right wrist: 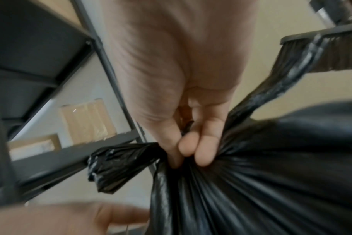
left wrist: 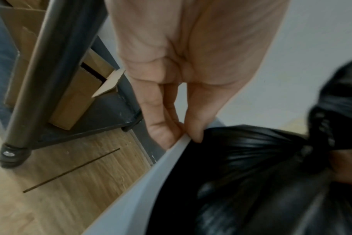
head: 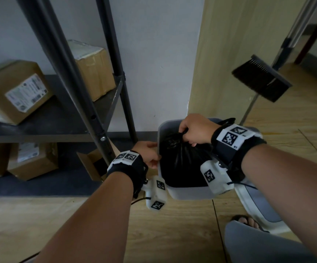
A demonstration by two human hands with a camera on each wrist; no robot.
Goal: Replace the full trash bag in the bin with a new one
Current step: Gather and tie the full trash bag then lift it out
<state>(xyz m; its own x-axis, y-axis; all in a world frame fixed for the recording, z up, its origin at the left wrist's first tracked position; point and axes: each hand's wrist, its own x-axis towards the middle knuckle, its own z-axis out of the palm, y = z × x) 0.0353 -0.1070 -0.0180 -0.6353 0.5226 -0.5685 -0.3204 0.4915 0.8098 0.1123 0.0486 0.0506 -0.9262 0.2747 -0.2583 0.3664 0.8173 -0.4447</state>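
A pale grey bin (head: 173, 194) stands on the wood floor against the wall, with a full black trash bag (head: 182, 164) inside. My right hand (head: 187, 136) grips the bag's gathered, tied neck from above. In the right wrist view the right hand's fingers (right wrist: 205, 152) curl round the bunched plastic of the bag (right wrist: 271, 174), and two loose tails stick out. My left hand (head: 154, 154) holds the bin's left rim. The left wrist view shows the left hand (left wrist: 183, 133) pinching the bin's rim (left wrist: 141, 182), thumb inside against the bag (left wrist: 251, 182), fingers outside.
A dark metal shelf rack (head: 100, 114) with cardboard boxes (head: 15, 92) stands close on the left of the bin. A broom (head: 262, 80) leans at the right. A white and grey lid-like piece (head: 258, 205) lies by my sandalled foot (head: 247, 223). Wood floor lies in front.
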